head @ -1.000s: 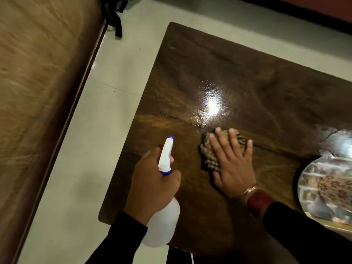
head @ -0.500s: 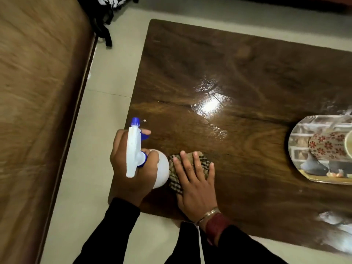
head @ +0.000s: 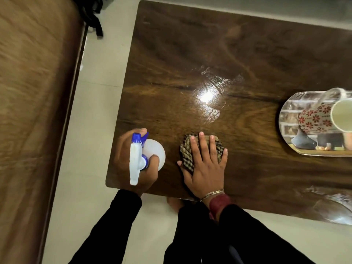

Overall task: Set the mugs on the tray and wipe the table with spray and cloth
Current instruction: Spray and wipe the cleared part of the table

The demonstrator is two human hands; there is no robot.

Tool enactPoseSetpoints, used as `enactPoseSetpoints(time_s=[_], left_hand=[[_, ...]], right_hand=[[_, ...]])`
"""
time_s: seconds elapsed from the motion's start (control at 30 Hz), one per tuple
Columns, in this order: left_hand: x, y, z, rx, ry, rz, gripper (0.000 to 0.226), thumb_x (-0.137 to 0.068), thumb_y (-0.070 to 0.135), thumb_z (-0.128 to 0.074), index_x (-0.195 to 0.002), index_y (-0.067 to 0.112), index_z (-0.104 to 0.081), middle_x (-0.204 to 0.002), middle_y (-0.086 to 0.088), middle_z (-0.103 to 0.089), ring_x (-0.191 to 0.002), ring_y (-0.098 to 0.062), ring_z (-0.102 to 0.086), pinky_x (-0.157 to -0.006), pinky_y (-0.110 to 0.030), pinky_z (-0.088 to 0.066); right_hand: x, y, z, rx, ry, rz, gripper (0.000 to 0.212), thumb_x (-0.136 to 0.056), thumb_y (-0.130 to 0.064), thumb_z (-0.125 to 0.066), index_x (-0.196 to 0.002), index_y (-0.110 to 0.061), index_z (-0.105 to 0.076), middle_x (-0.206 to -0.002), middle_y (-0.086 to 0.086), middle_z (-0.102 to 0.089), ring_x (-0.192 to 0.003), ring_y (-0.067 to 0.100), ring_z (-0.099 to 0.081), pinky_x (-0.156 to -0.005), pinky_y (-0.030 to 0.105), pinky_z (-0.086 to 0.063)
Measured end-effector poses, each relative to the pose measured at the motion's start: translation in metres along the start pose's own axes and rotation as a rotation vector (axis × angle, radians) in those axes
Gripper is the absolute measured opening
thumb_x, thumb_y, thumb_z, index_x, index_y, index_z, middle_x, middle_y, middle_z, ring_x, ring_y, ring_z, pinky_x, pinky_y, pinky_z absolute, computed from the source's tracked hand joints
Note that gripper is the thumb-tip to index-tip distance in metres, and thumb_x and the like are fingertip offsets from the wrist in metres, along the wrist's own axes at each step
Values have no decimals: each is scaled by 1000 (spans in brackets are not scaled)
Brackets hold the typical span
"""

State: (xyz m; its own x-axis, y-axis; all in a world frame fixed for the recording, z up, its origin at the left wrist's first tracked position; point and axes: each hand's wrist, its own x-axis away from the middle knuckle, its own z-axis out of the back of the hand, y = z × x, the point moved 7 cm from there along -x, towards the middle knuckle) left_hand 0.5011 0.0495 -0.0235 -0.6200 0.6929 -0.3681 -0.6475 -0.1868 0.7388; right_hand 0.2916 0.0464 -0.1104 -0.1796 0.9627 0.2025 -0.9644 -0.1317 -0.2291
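Note:
My left hand (head: pixel 131 164) grips a white spray bottle (head: pixel 155 152) with a blue nozzle, held upright over the near left corner of the dark wooden table (head: pixel 209 63). My right hand (head: pixel 206 164) lies flat with fingers spread on a checked brown cloth (head: pixel 187 151), pressing it onto the table just right of the bottle. At the right edge, a mug with red flowers (head: pixel 316 119) stands on a printed oval tray (head: pixel 289 113). A clear glass mug (head: pixel 337 92) shows behind it, partly cut off.
A wet, shiny patch (head: pixel 207 96) reflects light in the table's middle. A brown bed or sofa (head: pixel 34 111) runs along the left, with a strip of pale tiled floor (head: pixel 95 111) between it and the table. A black bag strap (head: pixel 95 20) lies at the top left.
The cloth under my right hand slid toward the table's near edge, then a little right. My left hand brought the bottle from a tilt to upright at the near left corner.

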Motion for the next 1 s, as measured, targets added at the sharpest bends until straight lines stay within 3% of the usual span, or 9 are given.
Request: enactPoseSetpoints(time_s=[0.07,0.1,0.17,0.3,0.47,0.6,0.73,0.8,1.0], left_hand=[[11,-10,0,27,-20,17,54,-77,41,-69,-112,2,-55,-95,-19,-67,-84,-28,-62,-93,-23,-54],[18,-11,7,-84,-29,-76,59,-76,42,-69,-112,-2,-52,-92,-27,-69,-88,-29,-59,-97,-20,-48],[24,-10,11,-136,-142,-72,70,-84,55,-65,-116,-6,-52,-98,-35,-69,-98,-29,-57,-103,-21,-43],[38,-30,12,-57,-392,140,102,-76,73,-68,-133,-10,-52,-132,-24,-60,-127,-29,-57,-111,-45,-47],[72,-38,39,-13,-359,257,111,-64,55,-85,-146,-2,-36,-145,-16,-45,-138,-27,-45,-108,-58,-45],[117,-39,54,-98,-342,340,97,-59,53,-78,-128,-6,-45,-122,-11,-45,-112,-26,-47,-87,-50,-47],[142,-26,53,-101,-301,331,56,-73,45,-71,-101,2,-50,-98,-4,-45,-82,-36,-48,-76,-37,-42],[144,-1,44,-103,-312,252,45,-79,42,-69,-93,2,-53,-90,-4,-48,-78,-33,-49,-74,-32,-41],[142,85,-14,-48,-361,-32,38,-81,33,-76,-87,-1,-59,-93,-5,-53,-84,-28,-56,-72,-40,-50]], right_hand=[[1,0,1,-7,12,3,86,-94,-71,-49,-166,-31,-24,-175,0,-16,-162,30,-14,-121,70,-15],[1,0,2,-8,21,2,87,-94,-71,-49,-166,-30,-25,-175,0,-17,-162,30,-14,-121,70,-15],[0,0,2,-8,33,-1,86,-94,-71,-49,-166,-30,-25,-175,0,-17,-162,30,-15,-121,71,-16],[1,0,4,-14,52,9,87,-93,-73,-49,-166,-30,-26,-175,0,-17,-162,30,-14,-121,71,-16],[3,1,7,-29,61,23,101,-87,-85,-46,-166,-26,-25,-176,0,-14,-162,28,-11,-122,70,-11],[7,11,18,-32,95,49,113,-81,-94,-45,-165,-20,-29,-175,2,-19,-162,26,-15,-123,69,-13],[5,37,31,-63,135,50,112,-83,-92,-43,-163,-16,-33,-173,4,-23,-161,27,-17,-122,69,-16],[3,53,38,-68,150,34,109,-85,-90,-43,-163,-15,-34,-173,5,-24,-161,26,-17,-123,67,-16],[-4,105,82,-164,293,45,88,-96,-75,-42,-153,-9,-48,-164,10,-43,-155,27,-35,-123,59,-25]])
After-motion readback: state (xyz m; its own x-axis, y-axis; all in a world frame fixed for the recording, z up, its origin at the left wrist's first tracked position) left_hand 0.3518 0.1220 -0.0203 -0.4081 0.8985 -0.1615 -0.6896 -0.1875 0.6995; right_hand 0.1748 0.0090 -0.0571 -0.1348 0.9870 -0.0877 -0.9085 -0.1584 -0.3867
